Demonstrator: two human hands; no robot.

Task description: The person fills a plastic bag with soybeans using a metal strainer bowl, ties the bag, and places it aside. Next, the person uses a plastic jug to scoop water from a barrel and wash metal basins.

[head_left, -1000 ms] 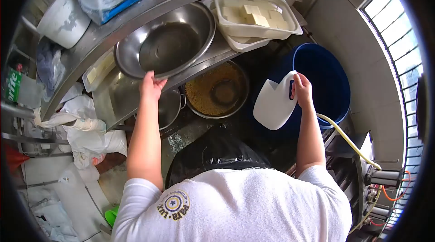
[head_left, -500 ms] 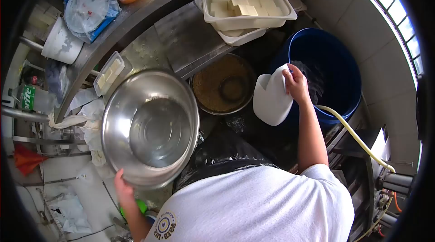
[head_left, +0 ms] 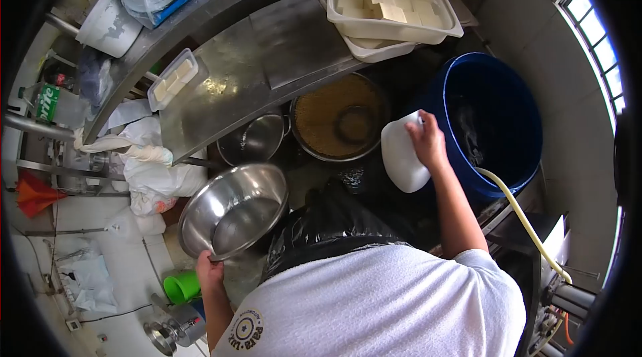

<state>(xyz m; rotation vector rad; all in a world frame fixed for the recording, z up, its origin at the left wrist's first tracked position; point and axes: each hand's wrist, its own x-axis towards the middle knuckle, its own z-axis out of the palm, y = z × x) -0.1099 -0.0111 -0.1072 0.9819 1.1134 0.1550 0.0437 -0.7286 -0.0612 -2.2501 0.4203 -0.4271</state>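
My left hand [head_left: 210,271] grips the near rim of a large stainless steel bowl [head_left: 199,213], which is tilted and held low at my left side. No contents show in the bowl. In my right hand [head_left: 428,143] is a white plastic jug [head_left: 400,156], the fingers closed on its upper side. The jug is just left of a large blue barrel [head_left: 525,116] with dark liquid inside. Left of the jug, on the floor, stands a wide round pan [head_left: 386,126] holding something brownish. Another metal pot [head_left: 251,139] sits beside that pan, partly under the counter.
A steel counter [head_left: 221,106] runs across the front. White tubs [head_left: 394,28] with pale blocks are stacked at its right end. A pale hose [head_left: 521,216] runs into the barrel. At lower left are a green container [head_left: 182,287] and a metal machine [head_left: 177,323].
The bowl has been lowered and tilted away from the counter, uncovering the metal pot behind it. My right hand still holds the jug near the barrel, turned slightly. The view has shifted.
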